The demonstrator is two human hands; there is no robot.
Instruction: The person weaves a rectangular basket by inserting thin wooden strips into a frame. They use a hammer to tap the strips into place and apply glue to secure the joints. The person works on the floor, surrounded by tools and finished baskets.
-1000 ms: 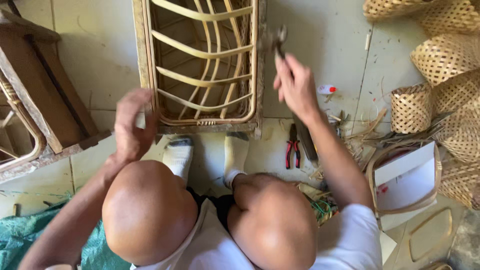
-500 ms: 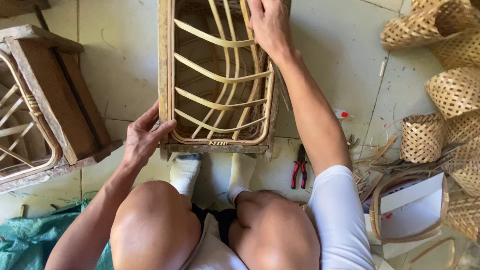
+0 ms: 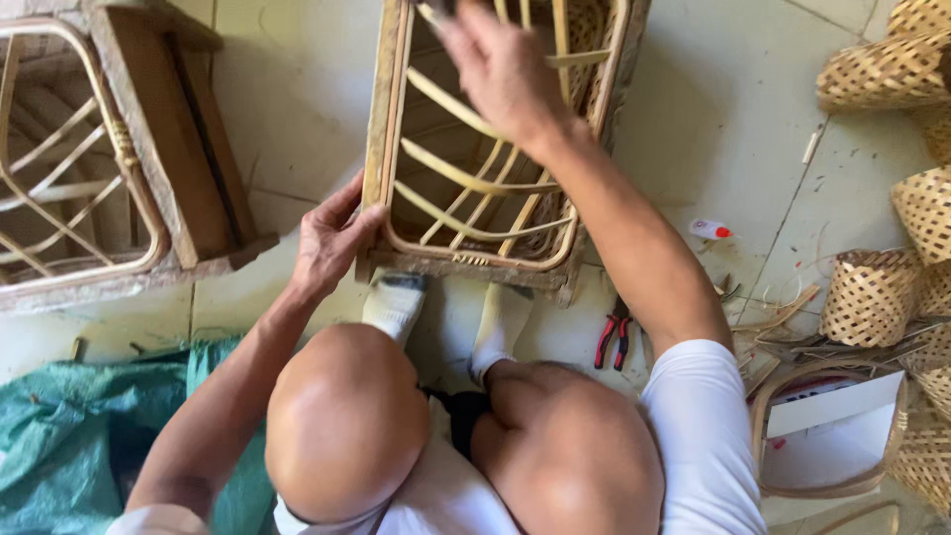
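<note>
1. head view: person seated on a tiled floor (image 3: 297,89), knees up, socked feet against the near end of a rattan frame (image 3: 475,253) that stands upright just beyond them.
2. left hand (image 3: 327,243): fingers spread wide, flat against the frame's near left corner post, bracing it; it holds nothing.
3. right hand (image 3: 500,69): reaches over the frame's far top among the curved slats, fingers curled; something dark shows at the fingertips near the picture's edge, but i cannot tell what it grips.
4. doing it well, as a judgement: keep the left palm and both feet pressing the frame so it cannot rock while the right hand works up top.
5. round about: red-handled pliers (image 3: 614,342) on the floor right of the feet; small white bottle with red cap (image 3: 711,230) further right; woven baskets (image 3: 872,297) far right; another rattan frame (image 3: 69,178) left; green tarp (image 3: 69,416) near left.
</note>
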